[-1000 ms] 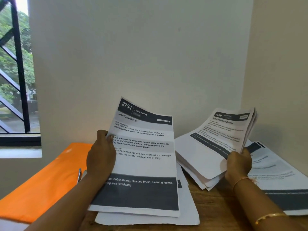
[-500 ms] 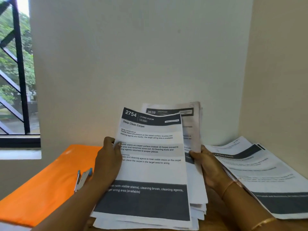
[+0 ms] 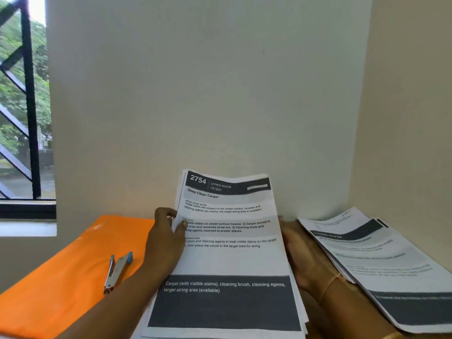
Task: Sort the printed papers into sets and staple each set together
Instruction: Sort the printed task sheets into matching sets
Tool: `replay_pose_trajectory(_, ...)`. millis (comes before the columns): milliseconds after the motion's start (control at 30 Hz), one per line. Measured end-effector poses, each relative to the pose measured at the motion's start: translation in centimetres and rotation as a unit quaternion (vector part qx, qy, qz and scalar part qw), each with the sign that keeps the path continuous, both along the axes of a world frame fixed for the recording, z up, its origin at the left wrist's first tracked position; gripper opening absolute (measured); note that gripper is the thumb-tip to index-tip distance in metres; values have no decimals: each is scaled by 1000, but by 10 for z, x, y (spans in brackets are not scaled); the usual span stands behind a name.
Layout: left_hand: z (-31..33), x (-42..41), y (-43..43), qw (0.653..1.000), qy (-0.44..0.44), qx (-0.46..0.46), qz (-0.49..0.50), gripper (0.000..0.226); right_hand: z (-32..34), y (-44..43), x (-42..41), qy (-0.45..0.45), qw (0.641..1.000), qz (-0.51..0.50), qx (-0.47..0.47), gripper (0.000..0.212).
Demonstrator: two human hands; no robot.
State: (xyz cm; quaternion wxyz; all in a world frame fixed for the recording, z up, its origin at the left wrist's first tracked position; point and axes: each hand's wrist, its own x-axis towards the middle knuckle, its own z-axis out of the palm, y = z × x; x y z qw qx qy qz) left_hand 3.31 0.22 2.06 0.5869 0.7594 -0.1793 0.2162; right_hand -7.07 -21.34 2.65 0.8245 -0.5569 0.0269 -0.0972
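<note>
Left hand [image 3: 166, 238]: fingers curled round the left edge of the paper stack [image 3: 227, 255] at about mid-height, thumb pressed on the top sheet, a firm hold. Right hand [image 3: 300, 255]: lies along the stack's right edge with fingers that look fairly straight, but it is blurred and partly hidden by the sheets, so whether it grips or only steadies cannot be told. The stack is held tilted up towards the head camera, top edge near the wall [image 3: 220, 94], with the sheet headed "2754 Deep Clean Carpet" uppermost; it sits between the orange folder [image 3: 61, 289] on the left and a second pile of printed sheets [image 3: 381, 270] lying flat on the right. A stapler [image 3: 117, 270] rests on the folder, just beside the left forearm, untouched. Handling assessment: the sheets are light, thin and limp, and slide readily over one another; several edges already show fanned at the top left and lower right corners. Judged best taken by both long edges, squared up, then pinched near one top corner for stapling, since a one-sided hold would probably let the pages droop and slip apart
</note>
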Motion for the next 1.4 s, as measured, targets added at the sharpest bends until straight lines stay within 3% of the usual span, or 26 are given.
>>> replay_pose_trajectory(67,0,0,0,1000,-5,-5,8,22,2,-1,-2,-14,999,29,18,59)
replay_pose_trajectory(200,0,0,-1,1000,-7,-15,11,22,-1,-2,-1,-25,999,28,-26,33)
replay_pose_trajectory(433,2,1,0,1000,24,-9,-3,18,-9,-7,10,9,997,-30,-71,33)
replay_pose_trajectory(600,-4,12,9,986,79,139,48,33,-4,-29,8,-17,987,-152,-43,30)
replay_pose_trajectory(767,-11,18,11,945,120,300,52,60,-6,-58,4,12,941,-328,-75,29)
replay_pose_trajectory(967,-14,21,13,926,140,347,43,75,-14,-75,2,35,905,-413,-99,33)
replay_pose_trajectory(1200,-12,18,14,914,143,375,55,76,-17,-75,6,48,901,-416,-117,33)
replay_pose_trajectory(1400,-15,18,9,924,150,351,25,70,-18,-75,7,47,896,-420,-135,33)
